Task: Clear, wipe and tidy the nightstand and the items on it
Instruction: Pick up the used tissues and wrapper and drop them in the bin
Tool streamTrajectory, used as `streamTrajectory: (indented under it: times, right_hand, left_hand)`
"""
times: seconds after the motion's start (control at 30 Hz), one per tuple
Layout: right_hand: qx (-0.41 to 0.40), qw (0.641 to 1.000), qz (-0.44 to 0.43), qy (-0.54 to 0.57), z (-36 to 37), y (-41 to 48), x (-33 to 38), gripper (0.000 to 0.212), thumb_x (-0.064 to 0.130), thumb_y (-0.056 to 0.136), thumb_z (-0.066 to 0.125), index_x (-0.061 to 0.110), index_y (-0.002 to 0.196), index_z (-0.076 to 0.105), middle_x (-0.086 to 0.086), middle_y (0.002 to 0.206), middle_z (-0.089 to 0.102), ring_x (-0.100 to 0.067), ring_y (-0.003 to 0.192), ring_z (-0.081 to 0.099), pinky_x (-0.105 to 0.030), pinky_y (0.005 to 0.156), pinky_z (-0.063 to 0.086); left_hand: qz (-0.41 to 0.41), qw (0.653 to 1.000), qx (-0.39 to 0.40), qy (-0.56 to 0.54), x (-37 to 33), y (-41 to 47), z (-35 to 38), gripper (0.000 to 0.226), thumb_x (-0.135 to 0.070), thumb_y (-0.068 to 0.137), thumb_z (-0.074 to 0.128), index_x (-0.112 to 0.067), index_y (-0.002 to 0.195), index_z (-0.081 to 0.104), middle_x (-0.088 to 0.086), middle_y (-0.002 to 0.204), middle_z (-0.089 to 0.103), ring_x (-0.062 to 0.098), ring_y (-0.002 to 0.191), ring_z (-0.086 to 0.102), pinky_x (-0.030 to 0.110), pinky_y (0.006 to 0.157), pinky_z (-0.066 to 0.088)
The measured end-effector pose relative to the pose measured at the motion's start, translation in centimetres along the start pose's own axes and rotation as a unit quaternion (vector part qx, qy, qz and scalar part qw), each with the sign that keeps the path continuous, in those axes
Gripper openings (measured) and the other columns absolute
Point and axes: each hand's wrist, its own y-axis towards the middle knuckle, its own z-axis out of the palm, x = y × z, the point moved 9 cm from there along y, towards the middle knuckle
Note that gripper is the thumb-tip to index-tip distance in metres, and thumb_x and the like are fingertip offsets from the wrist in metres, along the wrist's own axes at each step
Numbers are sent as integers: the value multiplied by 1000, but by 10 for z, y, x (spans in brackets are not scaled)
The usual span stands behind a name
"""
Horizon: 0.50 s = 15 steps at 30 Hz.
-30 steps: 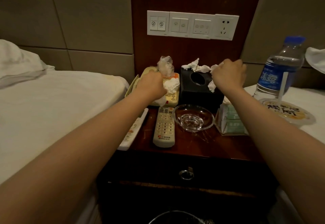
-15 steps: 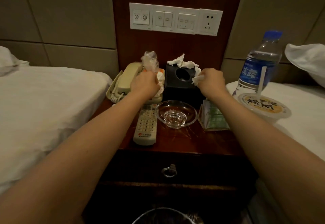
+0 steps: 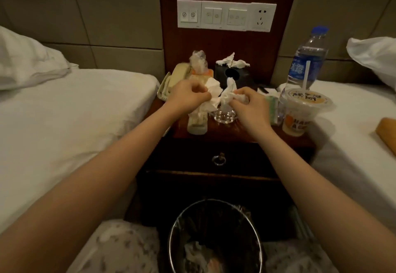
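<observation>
Fingers of the left hand (image 3: 188,95) curl round a crumpled white tissue (image 3: 213,89). The right hand (image 3: 250,105) pinches a second tissue (image 3: 228,94). Both tissues touch above the desk (image 3: 225,132), over what looks like a glass ashtray (image 3: 222,116). A wire bin (image 3: 170,244) stands below.

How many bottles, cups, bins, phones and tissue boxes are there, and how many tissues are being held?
Water bottle: 1
Cup with straw: 1
Bin: 1
Phone: 1
Tissue box: 1
Held tissues: 2
Total: 7
</observation>
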Motion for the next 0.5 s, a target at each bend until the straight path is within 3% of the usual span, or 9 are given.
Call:
streamTrajectory:
  times: [0.17, 0.27, 0.37, 0.5]
  right_hand:
    - [62, 998, 4, 10, 12, -55, -5, 7, 11, 83, 62, 18, 84, 63, 12, 72, 57, 0, 65, 52, -5, 53, 38]
    - [107, 992, 65, 15, 19, -79, -29, 6, 13, 83, 63, 19, 84, 63, 9, 73, 58, -7, 70, 54, -18, 61, 42]
    - [202, 968, 149, 14, 30, -105, -53, 2, 13, 85, 62, 15, 87, 63, 1, 76, 59, -14, 76, 55, -25, 62, 43]
    - [286, 923, 247, -73, 33, -137, -87, 18, 10, 88, 57, 6, 103, 64, -3, 81, 56, -14, 73, 53, -25, 58, 43]
  left_hand:
    - [-29, 996, 53, -60, 21, -57, 20, 7, -17, 84, 64, -17, 77, 65, -8, 75, 60, 4, 72, 54, 20, 65, 42]
    - [-88, 987, 96, -95, 43, -87, 41, 18, -15, 85, 64, -22, 68, 62, -8, 70, 59, 2, 64, 52, 18, 62, 42]
    - [-125, 976, 153, -91, 58, -112, 61, 15, -13, 87, 61, -18, 73, 65, -6, 69, 59, 3, 59, 50, 16, 57, 41]
    - [-169, 952, 255, -10, 79, -139, 88, 9, -17, 88, 61, -12, 83, 66, -3, 70, 56, 6, 61, 49, 18, 56, 41]
